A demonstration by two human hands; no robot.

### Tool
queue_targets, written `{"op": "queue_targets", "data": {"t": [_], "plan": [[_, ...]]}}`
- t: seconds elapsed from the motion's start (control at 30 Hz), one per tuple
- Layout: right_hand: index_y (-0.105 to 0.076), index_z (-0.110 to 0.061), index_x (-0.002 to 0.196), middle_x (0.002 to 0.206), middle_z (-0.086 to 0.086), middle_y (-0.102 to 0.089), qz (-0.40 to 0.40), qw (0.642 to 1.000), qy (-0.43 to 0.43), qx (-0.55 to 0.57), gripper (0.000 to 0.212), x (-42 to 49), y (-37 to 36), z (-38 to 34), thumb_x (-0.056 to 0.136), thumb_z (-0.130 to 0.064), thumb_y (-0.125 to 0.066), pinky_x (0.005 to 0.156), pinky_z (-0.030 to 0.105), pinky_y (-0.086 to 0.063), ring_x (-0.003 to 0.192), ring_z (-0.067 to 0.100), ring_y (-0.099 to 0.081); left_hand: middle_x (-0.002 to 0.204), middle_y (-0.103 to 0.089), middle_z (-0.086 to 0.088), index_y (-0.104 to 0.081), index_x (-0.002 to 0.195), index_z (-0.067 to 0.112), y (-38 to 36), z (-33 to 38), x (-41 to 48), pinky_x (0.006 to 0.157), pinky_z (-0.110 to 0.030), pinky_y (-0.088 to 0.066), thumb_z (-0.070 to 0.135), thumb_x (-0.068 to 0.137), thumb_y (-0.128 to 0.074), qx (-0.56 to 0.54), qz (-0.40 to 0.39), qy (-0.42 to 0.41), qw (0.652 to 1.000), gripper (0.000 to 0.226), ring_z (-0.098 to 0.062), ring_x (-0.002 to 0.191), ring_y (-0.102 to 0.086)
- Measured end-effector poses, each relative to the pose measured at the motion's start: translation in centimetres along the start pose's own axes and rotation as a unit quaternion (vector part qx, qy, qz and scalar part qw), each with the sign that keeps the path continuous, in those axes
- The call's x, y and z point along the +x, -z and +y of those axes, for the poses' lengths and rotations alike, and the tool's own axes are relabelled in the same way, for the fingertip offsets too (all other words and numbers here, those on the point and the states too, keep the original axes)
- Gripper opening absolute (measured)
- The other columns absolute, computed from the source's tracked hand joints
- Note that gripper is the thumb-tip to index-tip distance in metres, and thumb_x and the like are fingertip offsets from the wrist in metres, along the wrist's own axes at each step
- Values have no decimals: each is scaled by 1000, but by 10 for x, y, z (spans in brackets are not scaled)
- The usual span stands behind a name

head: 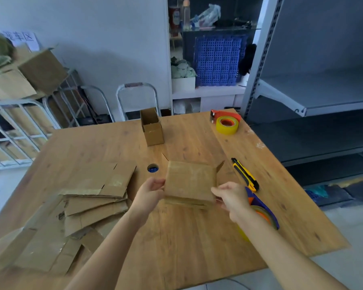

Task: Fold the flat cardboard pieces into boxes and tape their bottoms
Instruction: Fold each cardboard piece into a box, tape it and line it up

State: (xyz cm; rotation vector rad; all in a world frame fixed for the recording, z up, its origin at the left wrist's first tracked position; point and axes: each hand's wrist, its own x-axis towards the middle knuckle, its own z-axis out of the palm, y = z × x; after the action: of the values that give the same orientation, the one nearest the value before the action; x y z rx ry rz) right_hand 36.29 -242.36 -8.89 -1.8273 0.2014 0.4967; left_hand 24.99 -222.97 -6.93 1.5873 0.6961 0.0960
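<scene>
Both hands held one cardboard piece (190, 181) between them, low over the middle of the table (176, 237). The left hand (150, 190) gripped its left edge, with the thumb on top and the fingers curled under. The right hand (231, 197) pinched the near right corner; how far its fingers went under could not be seen. The broad face of the piece was turned up. Two small flaps stood out at the far corners, and several layers of cardboard showed along the near edge. It could not be told if the piece touched the wood.

The step in hand seemed to be the opening of this piece into a box shape, and no tape showed on it. The next move probably called for pushing the sides square and folding the bottom flaps in. One hand should then press them shut while the other took tape.

A blue tape gun (264, 212) lay just beside the right wrist, partly hidden by the arm, so it was the closer choice. A yellow knife (244, 174) lay beyond it, and a red tape gun (226, 122) sat at the far right corner. To the left was a loose stack (92, 197) of flat pieces that were not yet folded. One upright box (152, 128) with an open top stood near the far edge.
</scene>
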Motion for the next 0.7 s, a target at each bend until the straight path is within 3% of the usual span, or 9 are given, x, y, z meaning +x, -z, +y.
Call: {"op": "queue_targets", "data": {"t": [0.1, 0.2, 0.27, 0.33, 0.43, 0.6, 0.7], "plan": [[-63, -6, 84, 86, 14, -67, -12, 999, -14, -28, 23, -8, -1, 15, 71, 10, -75, 81, 47, -58, 85, 28, -67, 117, -64, -4, -57, 117, 12, 0, -9, -2, 88, -34, -52, 37, 90, -64, -91, -13, 43, 995, 38, -20, 108, -61], [-67, -7, 82, 87, 13, -67, -23, 999, -28, -32, 25, -16, -7, 32, 71, 15, -67, 84, 48, -57, 87, 27, -66, 119, -62, -2, -53, 122, 13, 0, -27, -2, 90, -36, -52, 65, 84, -54, -102, 4, 68, 992, 64, -21, 110, -60], [-69, -7, 75, 85, 14, -68, -46, 998, -30, -28, 26, -19, -11, 43, 73, 15, -58, 88, 48, -56, 90, 29, -65, 117, -61, -1, -54, 116, 17, 1, -37, -4, 96, -41, -49, 73, 77, -56, -78, 33, 69, 994, 68, -19, 110, -58], [-69, -3, 72, 86, 15, -68, -74, 996, -28, -27, 26, -22, -12, 47, 78, 15, -52, 91, 42, -55, 93, 27, -64, 110, -61, 0, -55, 109, 17, 3, -42, -4, 88, -35, -50, 64, 81, -61, -18, 70, 56, 996, 55, -16, 102, -59], [-65, 6, 76, 93, 21, -64, -119, 992, -47, -1, 24, -23, -9, 48, 84, 18, -46, 86, 33, -56, 96, 27, -63, 110, -62, 3, -56, 111, 17, 5, -45, -2, 76, -23, -45, 29, 84, -71, 59, 66, 20, 996, 33, -11, 101, -58], [-66, 6, 80, 91, 23, -68, -201, 979, -38, -8, 20, -27, -4, 46, 85, 15, -49, 83, 37, -59, 90, 30, -70, 112, -61, 10, -57, 107, 23, 16, -50, 5, 90, -26, -46, 2, 84, -65, 150, 45, -46, 987, 33, -12, 116, -55], [-76, -19, 79, 98, -2, -72, -244, 955, 40, -161, 30, -37, -3, 47, 84, 4, -56, 93, 28, -52, 96, 9, -65, 120, -58, 10, -55, 115, 23, 19, -49, 6, 97, -25, -42, 2, 88, -60, 188, 37, -83, 978, 35, -12, 122, -51]]}}
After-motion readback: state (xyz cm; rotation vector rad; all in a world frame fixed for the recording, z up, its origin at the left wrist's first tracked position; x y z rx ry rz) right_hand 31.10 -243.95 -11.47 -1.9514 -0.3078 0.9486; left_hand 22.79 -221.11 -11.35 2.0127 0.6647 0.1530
